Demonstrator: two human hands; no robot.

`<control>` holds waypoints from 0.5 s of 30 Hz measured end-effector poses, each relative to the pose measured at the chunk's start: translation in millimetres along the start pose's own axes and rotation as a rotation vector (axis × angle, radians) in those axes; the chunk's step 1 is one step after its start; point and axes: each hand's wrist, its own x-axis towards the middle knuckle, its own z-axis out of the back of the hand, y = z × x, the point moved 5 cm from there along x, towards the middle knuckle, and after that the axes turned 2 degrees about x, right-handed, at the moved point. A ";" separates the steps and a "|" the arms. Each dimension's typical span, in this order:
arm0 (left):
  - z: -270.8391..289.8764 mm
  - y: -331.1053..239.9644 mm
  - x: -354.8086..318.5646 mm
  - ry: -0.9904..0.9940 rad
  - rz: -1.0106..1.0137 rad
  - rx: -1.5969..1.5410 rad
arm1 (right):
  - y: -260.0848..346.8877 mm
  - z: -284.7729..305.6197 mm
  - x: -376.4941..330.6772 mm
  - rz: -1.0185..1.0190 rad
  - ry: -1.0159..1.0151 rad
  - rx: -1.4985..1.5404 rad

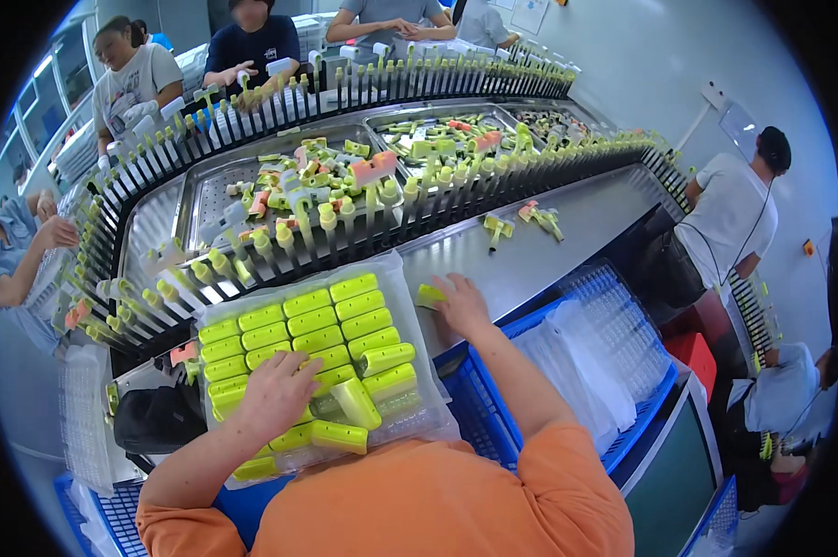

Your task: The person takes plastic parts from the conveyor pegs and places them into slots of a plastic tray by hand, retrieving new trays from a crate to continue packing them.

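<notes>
In front of me a clear plastic tray [425, 420] holds rows of glossy yellow-green plastic housings [314, 319]. Toward its near right, one loose housing [356, 403] lies tilted across the others. My left hand [278, 395] is over the tray's middle, fingers bent down onto a housing; its fingertips are partly hidden. Just right of the tray, above the steel bench, my right hand [461, 304] grips a small yellow-green part [429, 295] at its fingertips.
Beyond the tray runs a black rack line [349, 239] carrying upright yellow-green pieces. Steel trays [201, 206] behind it hold mixed parts. Several loose parts [539, 219] lie on the bench. A blue basket [656, 395] with clear trays stands right. Co-workers sit around the line.
</notes>
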 end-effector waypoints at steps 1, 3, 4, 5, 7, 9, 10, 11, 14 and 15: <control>7.3 -5.8 0.6 -0.003 0.010 -0.071 | 11.2 15.5 1.0 0.044 -0.070 -0.071; 11.5 -18.0 3.7 0.007 0.035 -0.149 | 31.1 40.2 -1.8 0.023 -0.068 0.140; 12.1 -25.7 2.7 0.014 0.015 -0.177 | 44.6 55.3 -4.7 0.004 -0.071 0.348; 11.3 -31.6 -1.7 0.023 0.003 -0.205 | 65.4 71.5 -9.4 0.009 -0.048 0.357; 13.7 -34.9 -9.4 0.042 0.014 -0.221 | 128.7 100.3 -31.4 0.360 0.068 0.445; 22.1 -41.4 -9.6 0.003 -0.081 -0.263 | 153.6 106.9 -45.7 0.430 0.125 0.387; 20.5 -42.9 -13.2 0.008 -0.056 -0.253 | 159.9 105.2 -49.1 0.508 0.160 0.306; 13.4 -46.4 -18.4 0.063 -0.090 -0.272 | 161.4 98.7 -54.1 0.510 0.183 0.274; -2.8 -46.0 -34.1 0.173 -0.123 -0.211 | 168.5 84.6 -63.4 0.478 0.193 0.203; -3.7 -45.0 -35.3 0.169 -0.135 -0.245 | 165.9 79.6 -61.2 0.435 0.160 0.208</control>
